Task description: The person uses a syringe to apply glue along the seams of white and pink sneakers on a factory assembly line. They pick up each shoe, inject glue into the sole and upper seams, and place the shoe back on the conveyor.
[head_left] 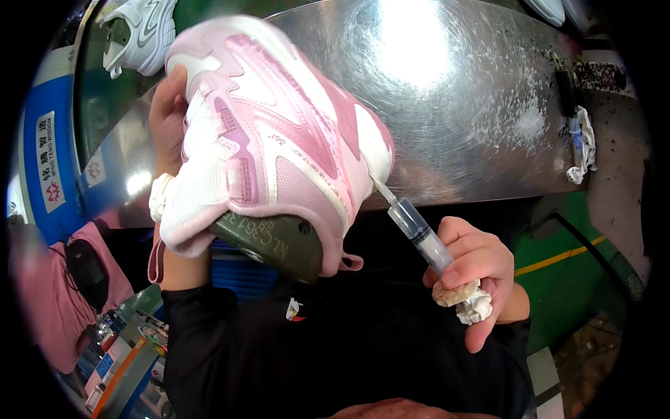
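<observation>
A pink and white sneaker [279, 133] fills the middle of the view, tilted, with a dark green shoe last [272, 244] inside its opening. My left hand [169, 115] grips it from the left near the toe and laces; most of that hand is hidden behind the shoe. In my right hand [478, 269] is a clear syringe [421, 234] with a pale filling. Its thin tip meets the seam between the upper and the sole at the heel. A crumpled white tissue [476, 307] and a tan pad-like piece [453, 293] are tucked in the same hand.
A scratched metal table [460, 133] lies beyond the shoe, with whitish residue at its right. Another white sneaker [142, 35] is at the upper left. A dark-handled brush [565, 91] and a crumpled white wrapper [583, 146] lie on the right. Pink cloth [56, 293] hangs at the left.
</observation>
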`<action>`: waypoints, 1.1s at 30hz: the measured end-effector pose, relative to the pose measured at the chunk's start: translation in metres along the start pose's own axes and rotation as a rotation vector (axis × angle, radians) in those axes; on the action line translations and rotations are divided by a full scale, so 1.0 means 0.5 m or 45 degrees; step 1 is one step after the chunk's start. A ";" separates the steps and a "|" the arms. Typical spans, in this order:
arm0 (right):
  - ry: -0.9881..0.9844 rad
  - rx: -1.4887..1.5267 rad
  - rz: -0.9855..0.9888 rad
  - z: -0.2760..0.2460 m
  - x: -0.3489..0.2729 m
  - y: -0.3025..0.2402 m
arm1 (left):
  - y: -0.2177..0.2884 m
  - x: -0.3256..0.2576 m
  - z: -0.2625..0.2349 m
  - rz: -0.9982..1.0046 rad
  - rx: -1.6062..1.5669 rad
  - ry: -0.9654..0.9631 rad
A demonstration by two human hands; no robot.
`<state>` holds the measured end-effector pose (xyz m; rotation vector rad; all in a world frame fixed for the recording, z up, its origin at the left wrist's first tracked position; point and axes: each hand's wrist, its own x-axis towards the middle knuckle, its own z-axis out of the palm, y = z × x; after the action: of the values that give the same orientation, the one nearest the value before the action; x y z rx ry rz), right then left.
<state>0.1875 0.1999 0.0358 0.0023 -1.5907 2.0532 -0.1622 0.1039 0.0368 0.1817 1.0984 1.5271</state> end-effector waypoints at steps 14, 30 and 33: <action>0.007 -0.081 -0.002 0.010 0.028 0.038 | 0.002 -0.183 0.011 0.672 1.582 -0.120; -0.014 -0.182 0.032 0.053 0.038 0.022 | -0.213 -0.343 0.015 -0.107 -0.231 0.148; -0.038 -0.234 0.043 0.057 0.043 0.013 | -0.224 -0.330 0.044 -0.150 -0.331 0.087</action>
<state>0.1574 0.1818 0.0455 -0.0610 -1.8036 1.9324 -0.0205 -0.0377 0.0437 -0.1129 0.9356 1.5619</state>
